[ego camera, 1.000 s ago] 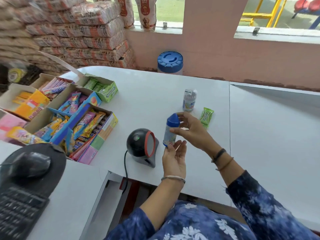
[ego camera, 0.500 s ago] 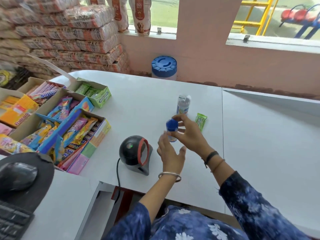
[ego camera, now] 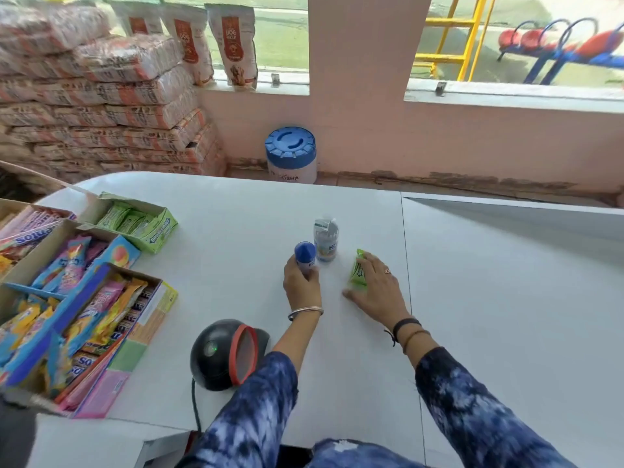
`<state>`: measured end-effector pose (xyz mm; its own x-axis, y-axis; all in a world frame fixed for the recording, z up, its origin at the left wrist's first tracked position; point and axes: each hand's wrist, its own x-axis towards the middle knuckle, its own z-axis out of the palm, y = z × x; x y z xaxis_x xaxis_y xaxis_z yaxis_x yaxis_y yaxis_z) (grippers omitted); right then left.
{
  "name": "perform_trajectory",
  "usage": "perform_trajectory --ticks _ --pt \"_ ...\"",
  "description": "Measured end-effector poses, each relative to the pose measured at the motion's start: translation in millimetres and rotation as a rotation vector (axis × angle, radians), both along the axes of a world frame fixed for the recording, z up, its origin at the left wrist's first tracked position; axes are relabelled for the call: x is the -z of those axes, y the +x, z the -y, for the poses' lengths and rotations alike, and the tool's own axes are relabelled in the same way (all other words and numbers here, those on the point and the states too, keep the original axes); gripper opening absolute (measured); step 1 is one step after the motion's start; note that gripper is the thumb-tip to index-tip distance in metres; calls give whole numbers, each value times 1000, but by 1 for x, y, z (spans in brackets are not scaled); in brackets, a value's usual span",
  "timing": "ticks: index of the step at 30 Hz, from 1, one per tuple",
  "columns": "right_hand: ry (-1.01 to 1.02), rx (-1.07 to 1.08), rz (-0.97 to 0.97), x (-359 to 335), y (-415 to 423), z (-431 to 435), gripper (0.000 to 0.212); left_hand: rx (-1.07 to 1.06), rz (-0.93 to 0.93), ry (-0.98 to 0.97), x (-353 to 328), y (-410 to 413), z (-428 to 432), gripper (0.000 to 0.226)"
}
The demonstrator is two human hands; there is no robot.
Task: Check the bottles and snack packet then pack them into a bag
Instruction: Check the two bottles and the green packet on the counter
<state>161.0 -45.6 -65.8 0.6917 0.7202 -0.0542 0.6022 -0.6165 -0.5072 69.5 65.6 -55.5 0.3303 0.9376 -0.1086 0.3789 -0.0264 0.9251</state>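
Note:
A small bottle with a blue cap (ego camera: pixel 305 253) stands upright on the white counter (ego camera: pixel 236 238), and my left hand (ego camera: pixel 301 282) is wrapped around its lower part. Just behind and to its right stands a second bottle (ego camera: pixel 326 240) with a clear cap and a printed label, untouched. My right hand (ego camera: pixel 376 285) lies over a green snack packet (ego camera: pixel 357 273) that rests on the counter, fingers on its right edge and thumb below it. No bag is in view.
A black barcode scanner (ego camera: pixel 227 354) with a red ring sits near the front edge, its cable running down. Open cartons of sweets and gum (ego camera: pixel 81 292) fill the left side. A blue-lidded tub (ego camera: pixel 292 155) stands beyond the counter.
The blue-capped bottle went from both hands in front of the scanner down onto the counter beside the other bottle. My right hand let go of it and moved right onto the green packet.

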Motion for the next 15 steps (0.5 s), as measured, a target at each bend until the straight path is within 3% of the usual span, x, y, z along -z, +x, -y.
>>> perform_trajectory --ticks 4,6,7,8,11,13,15 --pt "41 -50 215 7 0 0 42 -70 -47 -34 8 -8 15 52" --pt "157 16 299 5 -2 3 25 -49 -25 -9 10 -16 34 41" --pt "251 47 240 2 -4 5 19 -5 -8 0 8 -20 43 33" --pt "359 99 103 -4 -6 8 16 47 5 -7 6 -25 52 29" --pt "651 300 -642 -19 -15 15 13 162 62 -169 1 -31 67 42" --pt "703 319 -826 -24 -25 21 12 179 162 -328 -4 -32 73 45" --pt "720 308 -898 -29 -35 26 14 143 244 -366 -8 -33 76 28"
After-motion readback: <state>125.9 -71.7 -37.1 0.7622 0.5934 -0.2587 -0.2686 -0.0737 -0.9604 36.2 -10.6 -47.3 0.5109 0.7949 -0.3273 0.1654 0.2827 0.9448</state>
